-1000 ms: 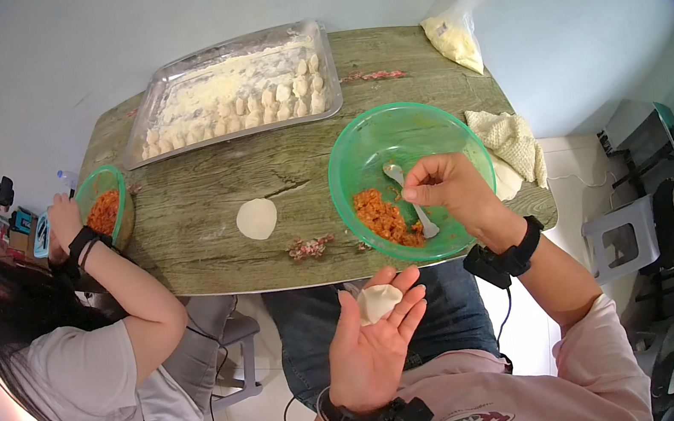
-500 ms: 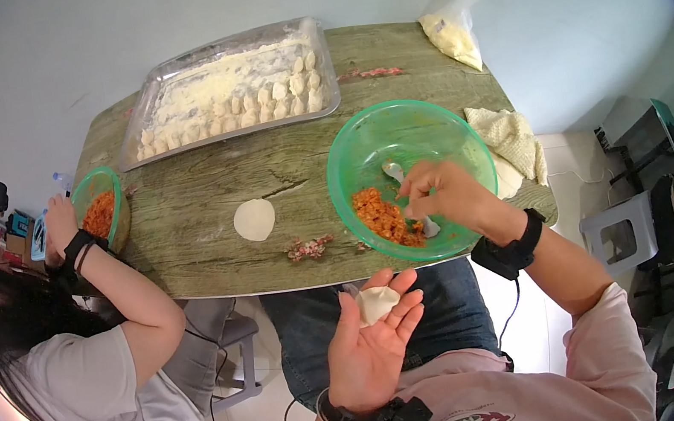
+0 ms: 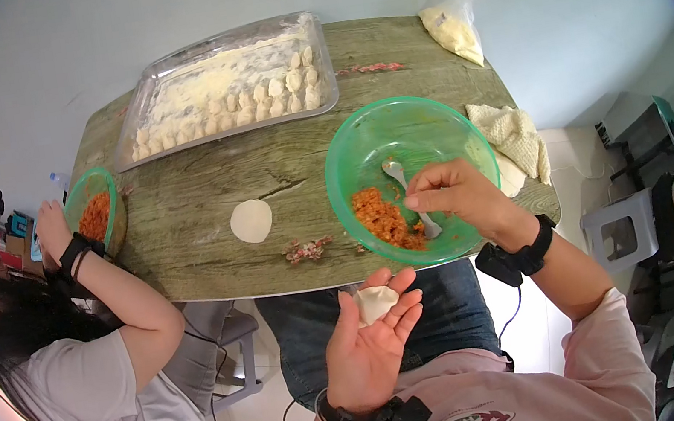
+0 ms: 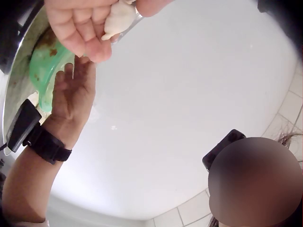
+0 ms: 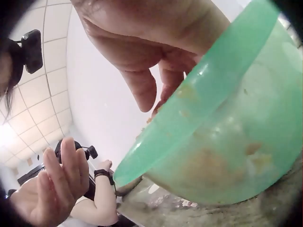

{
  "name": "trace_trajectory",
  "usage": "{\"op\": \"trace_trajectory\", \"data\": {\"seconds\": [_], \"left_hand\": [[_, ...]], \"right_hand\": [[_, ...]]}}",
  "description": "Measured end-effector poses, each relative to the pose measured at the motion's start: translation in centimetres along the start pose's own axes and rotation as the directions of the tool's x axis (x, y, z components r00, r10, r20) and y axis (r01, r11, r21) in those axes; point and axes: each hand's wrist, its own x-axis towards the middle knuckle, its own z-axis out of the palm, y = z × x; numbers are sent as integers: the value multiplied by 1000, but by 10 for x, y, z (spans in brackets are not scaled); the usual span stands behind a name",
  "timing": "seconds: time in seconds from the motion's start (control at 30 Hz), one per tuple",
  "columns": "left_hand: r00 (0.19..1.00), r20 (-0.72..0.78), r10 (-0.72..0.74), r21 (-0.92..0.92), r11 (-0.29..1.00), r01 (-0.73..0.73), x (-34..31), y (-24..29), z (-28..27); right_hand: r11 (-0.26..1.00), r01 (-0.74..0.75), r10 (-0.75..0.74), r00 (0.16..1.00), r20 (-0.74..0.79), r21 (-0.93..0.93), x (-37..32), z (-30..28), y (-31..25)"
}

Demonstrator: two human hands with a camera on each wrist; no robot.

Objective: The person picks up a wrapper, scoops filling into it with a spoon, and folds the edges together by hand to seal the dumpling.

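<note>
My left hand is palm up near the table's front edge, and a folded white dough piece rests on its fingers beside the thumb. In the left wrist view, the same dough piece lies against the fingers. Over the green bowl, my right hand hangs with relaxed fingers, thumb tip close to the metal spoon; whether they touch I cannot tell. Orange-red filling lies beside the spoon. The right wrist view shows the thumb apart from the fingers, which are partly hidden by the bowl.
A flat round wrapper lies on the wooden table. Behind it stands a metal tray with several dumplings and flour. A cloth and a bag are at the right. Another person works by a smaller bowl at the left.
My right hand has shifted slightly to the right over the bowl, its fingers changing pose. The left hand still carries the dough piece. The other person's hand has moved slightly left.
</note>
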Motion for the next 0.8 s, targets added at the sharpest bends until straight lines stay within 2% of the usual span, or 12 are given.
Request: {"op": "trace_trajectory", "data": {"seconds": [0.07, 0.13, 0.27, 0.37, 0.43, 0.47, 0.53, 0.63, 0.67, 0.73, 0.77, 0.8], "left_hand": [[1000, 7, -5, -1, 1000, 5, 1, -1, -1], [1000, 6, -4, 9, 1000, 4, 1, -2, 0], [1000, -15, 5, 37, 999, -5, 1, -2, 1], [1000, -9, -5, 24, 1000, 5, 2, -2, 1], [1000, -14, -12, 28, 1000, 12, 3, -3, 3], [1000, -13, -14, 30, 999, 14, 3, -3, 3], [1000, -20, -12, 42, 999, 12, 3, -4, 4], [1000, -10, -5, 43, 999, 5, 2, -4, 4], [1000, -4, -16, 45, 999, 16, 1, -4, 4], [1000, -18, 20, -4, 1000, -20, -2, -2, 2], [1000, -5, 0, -6, 1000, 0, -3, -2, 0], [1000, -18, 25, -9, 1000, -25, -3, -1, -1]], "right_hand": [[997, 58, -58, 998, 1, -44, 1, -2, 5], [945, 248, -253, 967, 4, -211, 2, -2, 12], [956, 159, -140, 986, 91, -245, -2, -4, 8], [971, 195, -182, 978, 106, -137, -3, -6, 11], [993, 90, -95, 993, 70, 72, -8, -6, 7], [993, 91, -96, 993, 67, 73, -11, -7, 4], [991, -63, 54, 995, 82, 117, -16, -11, -2], [982, -34, 17, 996, 89, 187, -23, -17, -5], [982, -34, 20, 997, 77, 188, -27, -22, -4], [977, 84, -65, 993, -100, 196, -38, -38, -1], [979, 82, -60, 991, -121, 188, -44, -48, 2], [977, 132, -92, 969, -228, 166, -48, -61, 6]]}}
